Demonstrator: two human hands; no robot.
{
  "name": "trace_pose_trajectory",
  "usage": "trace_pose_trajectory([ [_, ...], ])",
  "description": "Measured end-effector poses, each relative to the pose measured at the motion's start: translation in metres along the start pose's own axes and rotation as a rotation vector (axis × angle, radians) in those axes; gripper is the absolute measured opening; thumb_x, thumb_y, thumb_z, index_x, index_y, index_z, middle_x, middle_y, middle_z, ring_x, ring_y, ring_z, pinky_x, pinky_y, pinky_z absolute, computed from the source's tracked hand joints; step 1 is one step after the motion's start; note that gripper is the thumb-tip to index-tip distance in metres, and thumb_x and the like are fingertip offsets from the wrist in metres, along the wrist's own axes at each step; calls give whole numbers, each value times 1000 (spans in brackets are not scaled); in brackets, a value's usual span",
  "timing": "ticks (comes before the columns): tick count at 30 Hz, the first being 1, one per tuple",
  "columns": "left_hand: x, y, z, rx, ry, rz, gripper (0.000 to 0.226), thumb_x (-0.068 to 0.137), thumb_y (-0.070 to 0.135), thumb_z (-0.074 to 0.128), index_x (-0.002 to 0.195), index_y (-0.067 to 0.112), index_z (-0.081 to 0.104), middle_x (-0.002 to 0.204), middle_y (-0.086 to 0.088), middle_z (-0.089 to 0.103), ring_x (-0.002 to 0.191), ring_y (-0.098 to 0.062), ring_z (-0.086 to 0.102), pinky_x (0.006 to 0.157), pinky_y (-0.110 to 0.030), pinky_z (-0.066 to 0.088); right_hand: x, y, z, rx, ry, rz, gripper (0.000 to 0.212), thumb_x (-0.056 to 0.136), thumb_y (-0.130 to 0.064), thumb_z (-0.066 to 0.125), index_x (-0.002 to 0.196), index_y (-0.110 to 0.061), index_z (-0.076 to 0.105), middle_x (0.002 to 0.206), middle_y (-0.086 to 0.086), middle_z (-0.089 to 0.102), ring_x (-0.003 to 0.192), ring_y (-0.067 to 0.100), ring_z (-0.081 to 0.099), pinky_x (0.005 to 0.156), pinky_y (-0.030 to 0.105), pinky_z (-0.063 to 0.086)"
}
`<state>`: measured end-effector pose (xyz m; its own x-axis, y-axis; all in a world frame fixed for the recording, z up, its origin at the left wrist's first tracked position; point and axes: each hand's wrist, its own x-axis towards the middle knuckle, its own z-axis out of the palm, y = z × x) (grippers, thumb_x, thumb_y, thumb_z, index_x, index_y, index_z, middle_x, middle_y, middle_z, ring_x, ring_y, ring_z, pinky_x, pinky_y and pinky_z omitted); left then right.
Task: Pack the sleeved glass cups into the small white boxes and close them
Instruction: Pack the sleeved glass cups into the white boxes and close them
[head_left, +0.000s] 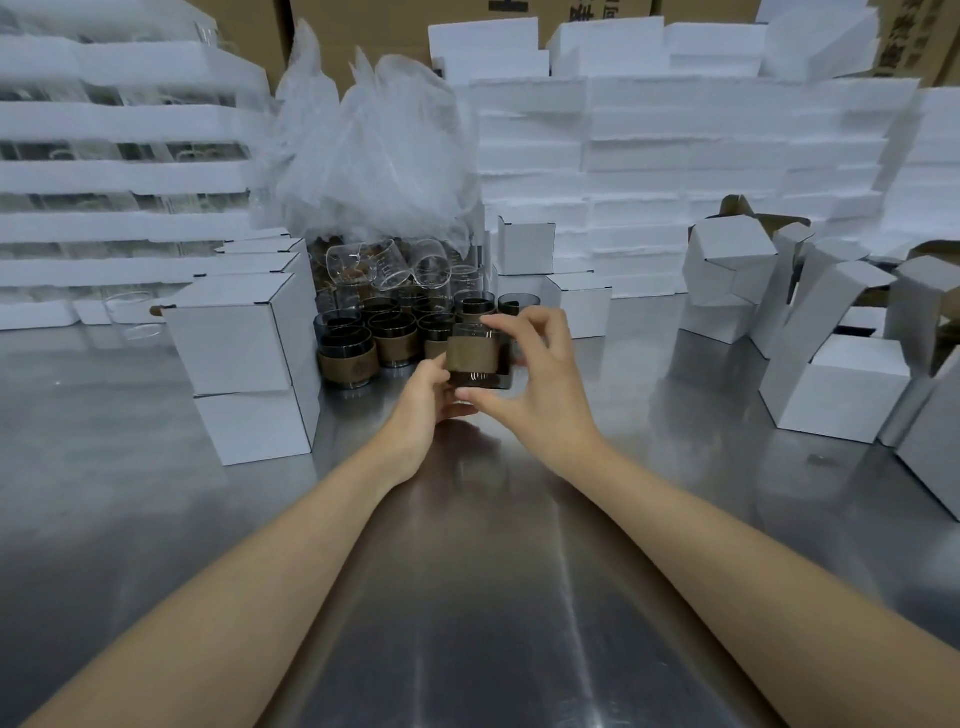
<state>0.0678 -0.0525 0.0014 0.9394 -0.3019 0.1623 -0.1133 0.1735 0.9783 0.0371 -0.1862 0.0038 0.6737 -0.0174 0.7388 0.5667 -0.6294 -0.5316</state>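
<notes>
- Brown, leathery-looking sleeve wraps the middle of the sleeved glass cup; bare smoky glass shows above and below the band.
- The cup sits between both hands, just in front of the cluster of other sleeved cups, low over the steel tabletop. Whether its base touches the surface cannot be told.
- The left hand has its fingers curled against the cup's lower left side.
- The right hand pinches it top to bottom, fingertips at the rim and thumb under the base, the remaining fingers spread loosely.
- Handling, as a judgement: the glass is stiff, brittle and probably slick where bare, with moderate weight for its size. The rim looks thin, so it is the part most likely to chip against a neighbouring cup or a box edge.
- Best hold is probably around the sleeve, which gives grip and padding; the rim pinch suits steering only.
- Open small white boxes stand well apart to the right, closed boxes stacked at the left. The cardboard looks light and likely to slide, so a box may need steadying as the cup goes in.
</notes>
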Motion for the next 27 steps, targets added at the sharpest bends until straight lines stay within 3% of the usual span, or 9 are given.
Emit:
trace_pose_trajectory([
  [3,-1,0,1,10,1,3,50,96,6,15,135,2,45,92,-8,57,78,-16,52,74,-29,45,0,1,0,26,6,6,68,64,-24,88,125,-19,58,116,-6,35,115,14,46,99,28,44],
  [7,0,3,2,47,19,45,37,100,8,22,126,13,49,94,-5,59,79,-13,58,71,-25,49,2,9,-2,271,14,62,66,65,-7,86,122,-17,54,117,0,41,110,-2,50,95,15,46],
  [11,-2,-2,-3,137,-8,128,21,100,15,43,115,27,51,104,2,64,92,-10,65,80,-24,52,6,18,-5,499,-86,187,63,71,7,79,116,-24,49,125,5,51,112,0,56,95,22,48],
  [13,-1,-6,-4,204,20,146,25,94,21,58,117,27,52,108,4,65,102,-14,64,87,-28,53,6,24,-7,462,-148,213,62,74,4,78,121,-23,49,124,-3,55,113,-4,56,102,22,44],
  [15,1,-8,-4,294,54,123,43,81,37,70,120,26,54,109,6,67,105,-14,62,94,-34,51,6,29,-8,366,-188,231,63,76,-2,78,129,-20,48,124,-9,56,115,-3,54,106,22,40],
  [18,2,-10,-4,379,89,93,63,66,52,72,122,27,55,109,10,68,103,-8,63,99,-38,49,6,31,-8,275,-194,228,66,79,-6,77,136,-16,46,126,-9,54,118,2,52,104,23,41],
  [20,2,-10,-4,394,106,86,70,61,57,75,122,28,54,109,12,68,102,-5,63,99,-37,49,5,30,-7,227,-171,179,68,79,-6,76,137,-19,44,129,-10,51,115,-6,49,100,20,43],
  [24,1,-12,-2,377,159,118,63,61,49,82,113,32,49,106,11,65,94,-3,64,83,-29,52,3,28,-6,115,-104,-3,63,73,-1,73,129,-19,50,126,-4,42,113,-1,50,93,14,44],
  [27,0,-11,-2,381,161,136,67,62,44,85,115,27,48,112,2,59,98,-10,63,68,-27,55,4,28,-6,70,-89,-22,61,71,-2,74,125,-18,54,122,-6,44,111,6,52,88,12,43],
])
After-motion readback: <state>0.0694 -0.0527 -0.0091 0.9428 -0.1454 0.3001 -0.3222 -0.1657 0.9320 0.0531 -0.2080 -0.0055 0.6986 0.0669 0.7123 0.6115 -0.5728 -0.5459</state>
